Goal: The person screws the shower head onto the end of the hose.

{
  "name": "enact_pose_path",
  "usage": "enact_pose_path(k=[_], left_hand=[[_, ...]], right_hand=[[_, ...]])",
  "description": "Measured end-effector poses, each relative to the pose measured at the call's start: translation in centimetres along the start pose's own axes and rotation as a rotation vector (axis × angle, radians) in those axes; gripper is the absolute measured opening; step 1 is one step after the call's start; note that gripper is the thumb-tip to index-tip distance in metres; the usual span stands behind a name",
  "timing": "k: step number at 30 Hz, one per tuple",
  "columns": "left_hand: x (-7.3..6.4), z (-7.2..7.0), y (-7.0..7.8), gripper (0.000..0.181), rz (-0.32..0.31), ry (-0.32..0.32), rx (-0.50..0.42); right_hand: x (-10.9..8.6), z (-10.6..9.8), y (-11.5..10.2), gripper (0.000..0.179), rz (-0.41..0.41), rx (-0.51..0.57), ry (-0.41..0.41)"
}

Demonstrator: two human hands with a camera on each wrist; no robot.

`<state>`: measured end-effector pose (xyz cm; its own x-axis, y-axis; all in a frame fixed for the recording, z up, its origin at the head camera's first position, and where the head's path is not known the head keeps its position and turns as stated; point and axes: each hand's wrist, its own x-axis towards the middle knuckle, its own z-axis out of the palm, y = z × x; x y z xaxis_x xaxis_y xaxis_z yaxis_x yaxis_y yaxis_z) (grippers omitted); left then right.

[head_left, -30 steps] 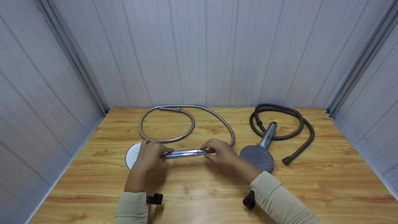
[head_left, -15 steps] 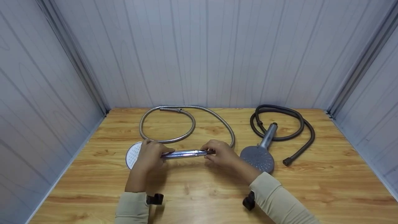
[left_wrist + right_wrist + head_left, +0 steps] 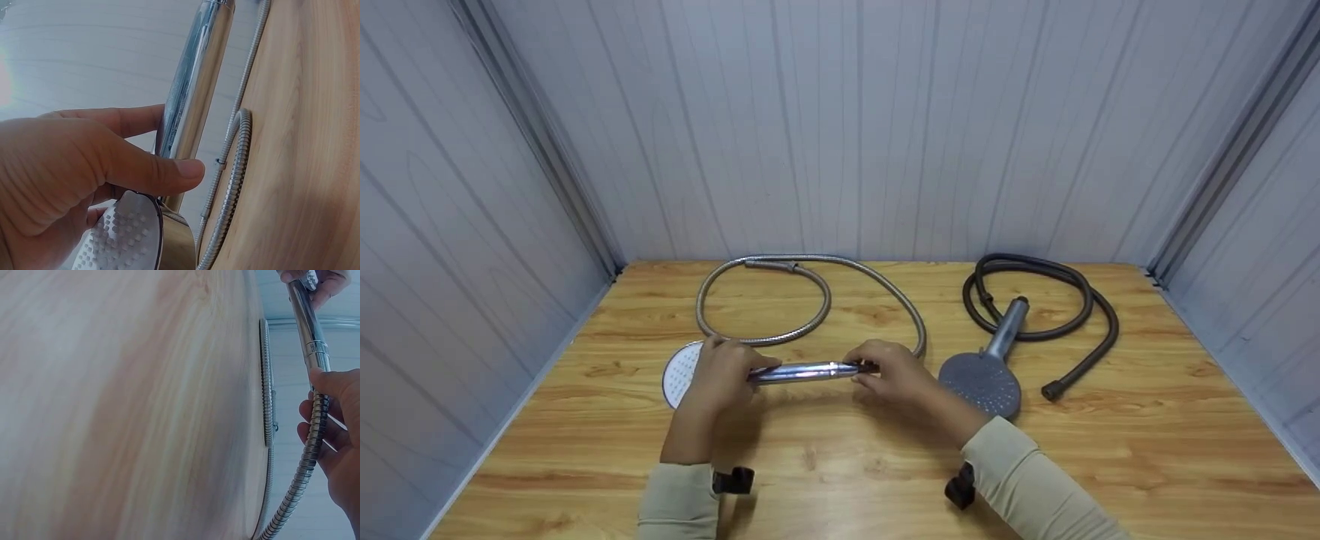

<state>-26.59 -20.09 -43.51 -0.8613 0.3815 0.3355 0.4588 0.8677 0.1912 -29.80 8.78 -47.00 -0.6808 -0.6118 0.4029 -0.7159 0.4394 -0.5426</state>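
Note:
My left hand (image 3: pixel 724 375) grips the neck of a chrome shower head (image 3: pixel 795 372), thumb across the lower handle in the left wrist view. Its round white spray face (image 3: pixel 126 233) shows beside the palm. The handle points right, held above the table. At its far end my right hand (image 3: pixel 892 367) pinches the end of a silver metal shower hose (image 3: pixel 306 464) between thumb and fingers, right where hose and handle meet. From there the hose hangs down and loops over the table behind my hands.
A grey shower head (image 3: pixel 981 379) lies face up right of my right hand, its handle against a dark coiled hose (image 3: pixel 1091 296). The wooden table (image 3: pixel 825 472) is bounded by pale panel walls (image 3: pixel 840 135) at back and sides.

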Motion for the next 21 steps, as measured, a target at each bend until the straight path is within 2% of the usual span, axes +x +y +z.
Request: enact_pose_path(k=[11, 21], left_hand=[[0.00, -0.20, 0.13, 0.044, -0.032, -0.017, -0.005], [-0.01, -0.14, 0.10, 0.043, 0.003, 0.006, 0.023]], right_hand=[[-0.05, 0.16, -0.09, 0.022, -0.005, -0.006, -0.004], [-0.11, -0.01, -0.61, 0.023, 0.071, -0.034, -0.060]])
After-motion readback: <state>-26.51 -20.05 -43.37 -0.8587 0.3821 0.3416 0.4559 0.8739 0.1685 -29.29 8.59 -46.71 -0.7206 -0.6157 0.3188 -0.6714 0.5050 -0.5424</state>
